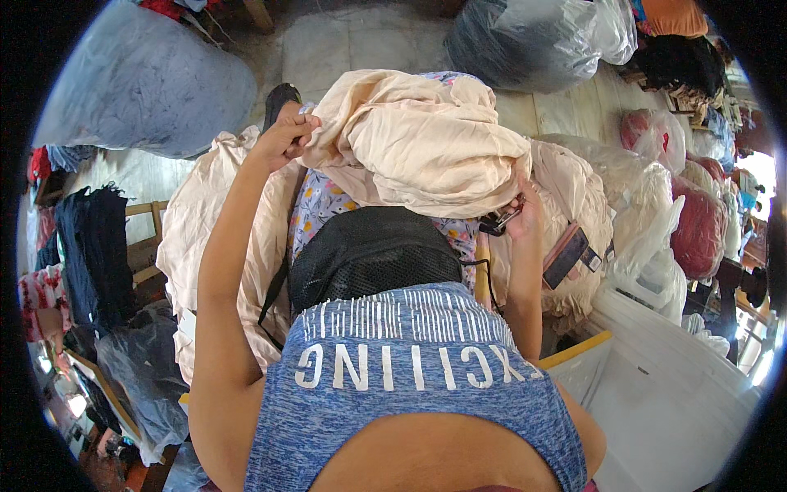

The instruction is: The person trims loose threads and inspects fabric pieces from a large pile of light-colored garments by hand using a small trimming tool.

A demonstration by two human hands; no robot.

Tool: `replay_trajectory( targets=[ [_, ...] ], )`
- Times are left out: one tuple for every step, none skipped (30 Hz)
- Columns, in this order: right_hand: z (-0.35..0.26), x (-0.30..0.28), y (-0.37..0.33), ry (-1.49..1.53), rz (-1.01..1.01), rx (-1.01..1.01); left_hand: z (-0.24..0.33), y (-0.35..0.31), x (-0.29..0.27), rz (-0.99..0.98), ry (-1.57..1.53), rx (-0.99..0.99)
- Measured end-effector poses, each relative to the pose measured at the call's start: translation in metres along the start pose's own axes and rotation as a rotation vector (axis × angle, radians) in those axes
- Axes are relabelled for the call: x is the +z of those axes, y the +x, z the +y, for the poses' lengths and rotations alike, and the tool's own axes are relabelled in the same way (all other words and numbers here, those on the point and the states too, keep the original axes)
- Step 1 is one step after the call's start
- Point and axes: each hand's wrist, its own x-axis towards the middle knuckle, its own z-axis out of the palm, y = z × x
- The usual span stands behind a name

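Note:
A bunched beige cloth (418, 135) lies in soft folds across my lap, over a flowered fabric (328, 205). My left hand (285, 141) pinches its left edge, fingers pressed together. At the cloth's lower right, my right hand (526, 211) is closed, fingertips against the fabric. Under those fingers shows a small black-and-metal tool (496, 223), possibly snips; most of it is hidden. More beige cloth (234, 238) hangs at my left side, and another beige pile (574, 184) sits at my right. On that right pile rests a dark flat rectangular thing (566, 256).
Large filled plastic bags stand ahead, a blue-grey one (147, 82) at left and a dark one (525, 41) at right. Clear plastic bags (648, 213) crowd the right. A white surface with a yellow edge (664, 385) lies near right. Dark garments (90, 246) hang left.

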Motion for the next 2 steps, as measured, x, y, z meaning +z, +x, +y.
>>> replay_trajectory(
  targets=[
    [-0.0009,-0.0031,0.0024,-0.013,-0.051,0.013,-0.0002,-0.0020,-0.0028,-0.005,0.044,0.040],
    [0.0010,-0.0072,0.0072,-0.025,-0.032,0.031,-0.0006,-0.0037,-0.0042,-0.002,0.044,0.039]
  ],
)
